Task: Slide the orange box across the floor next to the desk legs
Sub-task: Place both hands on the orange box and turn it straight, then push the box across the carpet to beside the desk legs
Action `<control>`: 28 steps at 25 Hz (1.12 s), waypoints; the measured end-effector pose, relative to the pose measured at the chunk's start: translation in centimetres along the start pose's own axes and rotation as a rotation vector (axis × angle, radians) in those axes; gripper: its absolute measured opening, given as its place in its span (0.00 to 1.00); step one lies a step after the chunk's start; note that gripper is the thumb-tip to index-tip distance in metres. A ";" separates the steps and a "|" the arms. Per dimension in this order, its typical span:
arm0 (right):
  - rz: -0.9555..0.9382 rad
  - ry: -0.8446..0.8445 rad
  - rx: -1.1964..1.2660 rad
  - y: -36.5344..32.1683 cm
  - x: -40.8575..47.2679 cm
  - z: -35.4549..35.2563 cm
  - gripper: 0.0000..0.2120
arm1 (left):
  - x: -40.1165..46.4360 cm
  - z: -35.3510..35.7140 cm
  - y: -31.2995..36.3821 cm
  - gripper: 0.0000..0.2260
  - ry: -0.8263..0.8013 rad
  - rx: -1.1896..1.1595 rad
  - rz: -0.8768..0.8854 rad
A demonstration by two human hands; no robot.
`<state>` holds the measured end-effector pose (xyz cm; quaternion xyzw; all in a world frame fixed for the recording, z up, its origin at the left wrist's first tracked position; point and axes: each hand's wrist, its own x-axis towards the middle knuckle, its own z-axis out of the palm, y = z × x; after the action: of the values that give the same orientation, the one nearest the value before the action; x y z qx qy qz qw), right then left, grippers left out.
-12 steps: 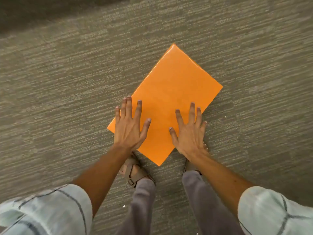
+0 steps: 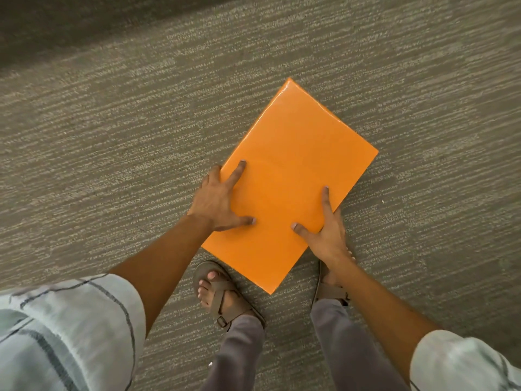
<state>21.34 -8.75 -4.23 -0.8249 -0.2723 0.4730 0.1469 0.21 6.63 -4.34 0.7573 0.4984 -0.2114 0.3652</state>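
Note:
The orange box lies flat on the grey carpet, turned diagonally, its far corner pointing up and right. My left hand grips its left long edge: thumb and forefinger rest on top, the other fingers curl over the side. My right hand holds the right long edge near the close corner, thumb and forefinger on top, remaining fingers down the side. No desk legs show in the head view.
My two sandalled feet stand just behind the box, the left foot beside its near corner, the right foot partly under my right wrist. A dark band crosses the top left. Grey carpet spreads on all sides.
Both hands have shifted from lying flat on the box top to gripping its two long edges. The box has turned slightly and sits a little farther from my feet.

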 end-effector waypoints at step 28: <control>-0.477 -0.183 0.014 -48.6 5.2 -5.0 0.36 | -6.8 -36.9 -10.3 0.61 0.417 -0.556 -0.329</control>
<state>12.69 33.63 18.98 -0.6903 -0.4678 0.4995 0.2350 -13.59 33.22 20.55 0.5661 0.7152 0.0346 0.4085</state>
